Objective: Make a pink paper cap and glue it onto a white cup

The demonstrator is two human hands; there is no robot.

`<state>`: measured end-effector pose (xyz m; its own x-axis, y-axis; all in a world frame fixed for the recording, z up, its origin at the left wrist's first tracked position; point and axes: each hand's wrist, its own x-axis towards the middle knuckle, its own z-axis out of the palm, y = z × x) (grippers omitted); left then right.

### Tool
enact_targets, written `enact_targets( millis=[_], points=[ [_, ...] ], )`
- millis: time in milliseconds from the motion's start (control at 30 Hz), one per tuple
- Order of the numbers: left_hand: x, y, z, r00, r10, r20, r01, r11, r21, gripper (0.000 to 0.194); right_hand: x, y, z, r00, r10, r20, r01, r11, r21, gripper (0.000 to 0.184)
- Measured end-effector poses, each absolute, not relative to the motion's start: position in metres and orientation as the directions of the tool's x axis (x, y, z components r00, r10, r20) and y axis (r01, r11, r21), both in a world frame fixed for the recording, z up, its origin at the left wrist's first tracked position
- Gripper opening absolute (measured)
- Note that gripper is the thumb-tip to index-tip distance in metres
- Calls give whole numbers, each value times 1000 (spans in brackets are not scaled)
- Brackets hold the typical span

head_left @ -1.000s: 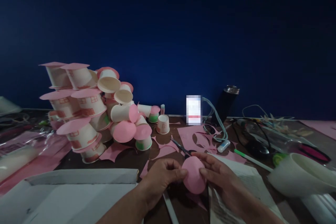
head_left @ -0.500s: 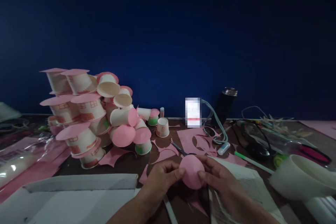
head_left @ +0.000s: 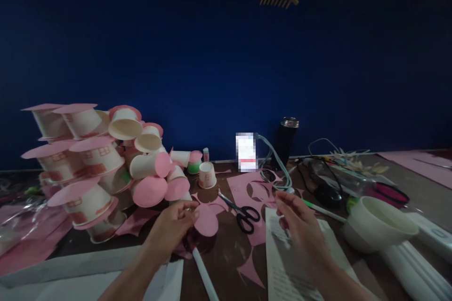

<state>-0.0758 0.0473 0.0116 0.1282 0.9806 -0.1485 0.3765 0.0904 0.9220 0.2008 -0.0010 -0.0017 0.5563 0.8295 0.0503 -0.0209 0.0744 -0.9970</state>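
your left hand (head_left: 165,230) pinches a pink paper disc (head_left: 208,221) at its left edge, thumb and fingertips together. the disc hangs out to the right of that grip, above the dark tabletop (head_left: 226,256), between your left hand and the black-handled scissors (head_left: 246,218). your right hand (head_left: 300,225) is well apart from it, above the printed page (head_left: 282,268), fingers loosely curled; can't tell whether the fingertips hold anything small.

handling, by judgement: disc is very light, thin, a bit springy; bends easily, creases if you squeeze hard. dry paper, so modest slip. best hold is a light pinch at the rim, with a second pinch opposite to keep it flat. avoid pressing the middle.

nearby: a white pen-like stick (head_left: 205,275) below the disc, pink scraps (head_left: 250,268) nearer you, a small paper cup (head_left: 207,176) beyond, pink-topped cups (head_left: 102,157) stacked to your left; that pile looks easy to knock.
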Motion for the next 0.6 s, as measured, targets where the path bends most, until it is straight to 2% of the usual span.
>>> enact_targets(
  millis=[67, 167, 267, 333, 467, 600],
  points=[
    [-85, 50, 10, 102, 992, -80, 553, 11, 833, 45, 209, 1, -3, 610, 788, 84, 6, 101, -995, 31],
    [-90, 48, 11, 10, 1000, 0, 816, -8, 578, 37, 225, 5, -4, 677, 720, 153, 92, 123, -988, 33],
    [-87, 40, 20, -25, 999, 21, 945, 17, 325, 32, 243, 10, -6, 701, 673, 236, 241, 88, -967, 34],
    [-84, 34, 28, -20, 998, 63, 980, 7, 201, 32, 253, 14, -10, 676, 675, 296, 372, 35, -928, 30],
    [-78, 23, 41, 10, 982, 191, 999, -19, 47, 34, 264, 20, -23, 522, 760, 387, 670, -85, -737, 16],
    [-73, 16, 42, 44, 962, 268, 999, -42, -14, 31, 266, 22, -38, 383, 814, 436, 868, -155, -473, 19]
  ],
)
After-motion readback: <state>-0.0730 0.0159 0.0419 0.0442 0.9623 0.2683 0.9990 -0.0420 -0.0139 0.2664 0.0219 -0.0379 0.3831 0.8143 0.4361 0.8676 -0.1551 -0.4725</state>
